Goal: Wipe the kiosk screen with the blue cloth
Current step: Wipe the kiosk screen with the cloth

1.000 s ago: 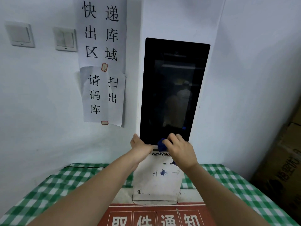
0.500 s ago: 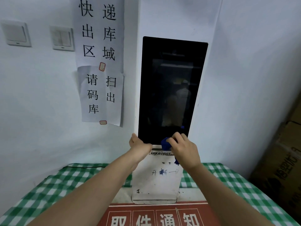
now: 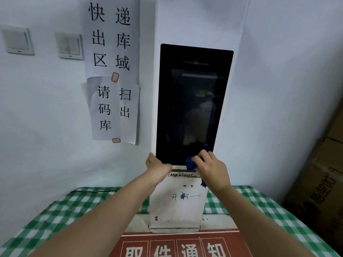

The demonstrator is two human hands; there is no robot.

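Wall: pale, behind everything; two light switches at upper left.
Tabletop: covered in a green-and-white checked cloth, with a red notice board at its near edge.
Cardboard box: brown, printed, against the wall at far right.
Kiosk screen: tall, black and dark, reflecting a dim figure; mounted upright above a white stand marked HIKROBOT with blue scribbles.
Paper signs: two sheets with black Chinese characters, taped to the wall just left of the kiosk.
Right hand: at the screen's bottom right corner, fingers curled; its grip is clenched around the blue cloth and presses it against the lower edge of the glass.
Left hand: at the screen's bottom left corner, thumb along the side edge; its grip grasps that corner.
Blue cloth: bunched, dark blue, poking out left of the right hand's fingers and touching the screen's bottom edge; a small tail shows below the palm.
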